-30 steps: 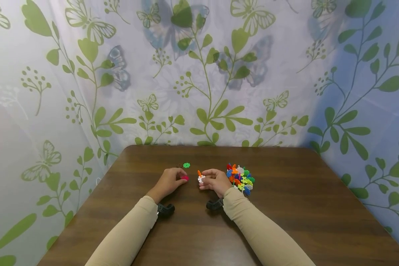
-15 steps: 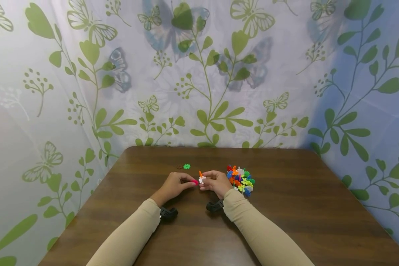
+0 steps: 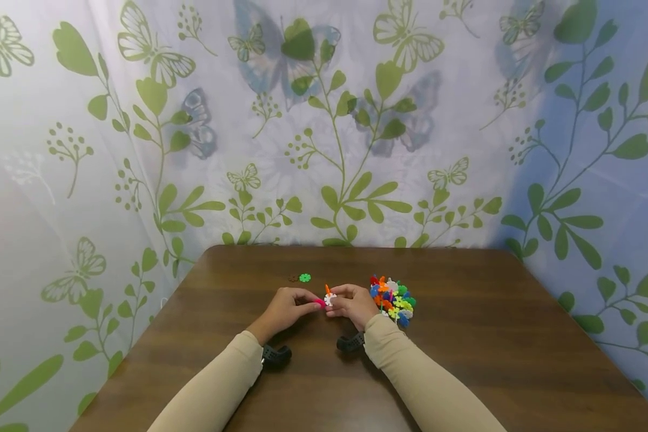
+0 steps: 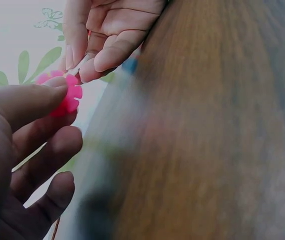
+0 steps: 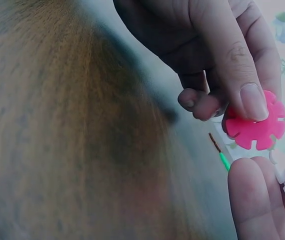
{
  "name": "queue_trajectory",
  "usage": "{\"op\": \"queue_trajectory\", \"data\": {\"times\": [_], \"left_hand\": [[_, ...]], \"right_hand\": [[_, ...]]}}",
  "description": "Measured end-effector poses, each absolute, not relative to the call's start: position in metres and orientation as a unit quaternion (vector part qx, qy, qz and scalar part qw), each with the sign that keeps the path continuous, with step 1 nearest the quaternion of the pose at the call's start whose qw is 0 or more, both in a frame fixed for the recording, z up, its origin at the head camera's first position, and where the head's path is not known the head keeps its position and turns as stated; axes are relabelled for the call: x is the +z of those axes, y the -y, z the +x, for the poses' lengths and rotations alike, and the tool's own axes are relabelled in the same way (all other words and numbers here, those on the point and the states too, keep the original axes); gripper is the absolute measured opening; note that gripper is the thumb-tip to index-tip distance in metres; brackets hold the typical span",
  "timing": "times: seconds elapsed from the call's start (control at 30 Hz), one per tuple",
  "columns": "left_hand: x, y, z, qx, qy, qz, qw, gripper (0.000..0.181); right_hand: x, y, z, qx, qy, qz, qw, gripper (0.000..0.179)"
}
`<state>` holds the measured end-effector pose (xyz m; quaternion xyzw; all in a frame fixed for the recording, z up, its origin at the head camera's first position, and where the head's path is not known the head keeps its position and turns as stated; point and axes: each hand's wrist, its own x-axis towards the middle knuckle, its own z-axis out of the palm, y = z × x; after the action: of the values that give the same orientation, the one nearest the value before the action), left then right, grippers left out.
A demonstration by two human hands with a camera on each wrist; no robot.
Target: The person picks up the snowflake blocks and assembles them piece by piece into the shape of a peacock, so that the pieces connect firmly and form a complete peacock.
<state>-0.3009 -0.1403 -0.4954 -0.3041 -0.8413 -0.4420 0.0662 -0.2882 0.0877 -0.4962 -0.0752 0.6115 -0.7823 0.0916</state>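
Between thumb and fingers, my left hand (image 3: 285,309) pinches a pink notched flower-shaped disc (image 5: 260,127). My right hand (image 3: 358,306) pinches a white notched disc (image 3: 329,299) with an orange disc (image 3: 327,289) standing up from it. Edge to edge, the pink and white discs meet over the middle of the table. In the left wrist view the pink disc (image 4: 72,97) sits under the left thumb, and the right fingers come close from above. The right wrist view shows the white disc (image 5: 281,175) edge-on, partly hidden by the right fingers.
A heap of colourful notched discs (image 3: 393,300) lies just right of the right hand. Farther back on the brown wooden table (image 3: 464,348) lie a green disc (image 3: 305,278) and a brown disc (image 3: 293,278), joined side by side. A patterned curtain (image 3: 281,150) hangs behind.
My left hand has moved right, bringing the pink disc up to the white one. The right hand stays nearly in place, and the head view has tilted slightly up.
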Motion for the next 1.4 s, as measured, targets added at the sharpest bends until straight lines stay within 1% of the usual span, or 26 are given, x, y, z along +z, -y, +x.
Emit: {"op": "queue_trajectory", "data": {"times": [0.4, 0.63, 0.87, 1.2, 1.4], "left_hand": [[-0.4942, 0.1397, -0.299, -0.449, 0.835, -0.296, 0.117, 0.009], [-0.4933, 0.1402, -0.2993, -0.448, 0.834, -0.296, 0.125, 0.01], [-0.4959, 0.1406, -0.3011, -0.438, 0.834, -0.309, 0.127, 0.012], [-0.4939, 0.1396, -0.3026, -0.4, 0.836, -0.342, 0.155, 0.01], [-0.4943, 0.1378, -0.3009, -0.387, 0.834, -0.353, 0.17, 0.01]], "right_hand": [[-0.494, -0.0871, -0.2872, -0.774, -0.624, -0.071, 0.08, 0.025], [-0.4933, -0.0869, -0.2872, -0.777, -0.621, -0.071, 0.074, 0.025], [-0.4945, -0.0877, -0.2872, -0.777, -0.621, -0.067, 0.082, 0.023], [-0.4962, -0.0885, -0.29, -0.776, -0.622, -0.07, 0.079, 0.02], [-0.4956, -0.0868, -0.2885, -0.774, -0.623, -0.077, 0.081, 0.022]]}}
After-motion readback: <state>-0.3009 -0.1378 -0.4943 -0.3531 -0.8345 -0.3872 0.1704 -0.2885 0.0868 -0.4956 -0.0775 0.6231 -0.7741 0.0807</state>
